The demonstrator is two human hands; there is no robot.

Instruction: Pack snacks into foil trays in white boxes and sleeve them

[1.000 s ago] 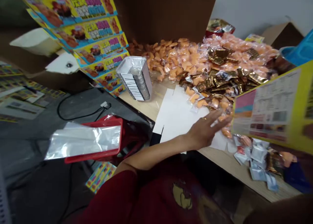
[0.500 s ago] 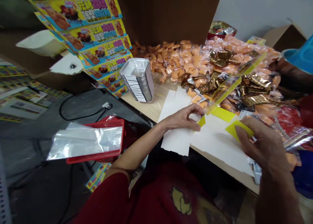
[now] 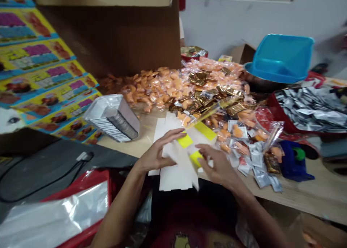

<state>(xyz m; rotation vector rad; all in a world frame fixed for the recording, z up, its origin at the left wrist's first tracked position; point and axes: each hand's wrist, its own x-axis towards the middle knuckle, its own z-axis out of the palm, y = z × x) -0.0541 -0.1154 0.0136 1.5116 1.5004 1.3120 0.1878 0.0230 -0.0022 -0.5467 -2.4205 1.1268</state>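
Note:
A partly folded paper box (image 3: 176, 175), white inside with yellow flaps, is at the table's front edge. My left hand (image 3: 155, 152) is at its left side, with fingers stretched along a yellow flap and the thumb apart below. My right hand (image 3: 219, 166) has bent fingers and thumb at the yellow flap (image 3: 195, 158) on the right; motion blurs the contact. A thin yellow-edged panel (image 3: 204, 114) slants up behind the box. Beneath it, part of another white sheet (image 3: 159, 125) shows at the left.
Stacked foil trays (image 3: 116, 121) stand left, beside piled printed boxes (image 3: 51, 83). Wrapped orange pieces (image 3: 162, 83) and gold sachets (image 3: 202, 99) heap behind. Silver sachets fill a red bin (image 3: 276, 112) on the right, near a blue basin (image 3: 283, 60) and blue tape dispenser (image 3: 291, 161).
The view has swung right. My hands have come closer together, and the paper box's right-hand panel, spread flat before, is now drawn inward. The yellow flaps are nearer each other.

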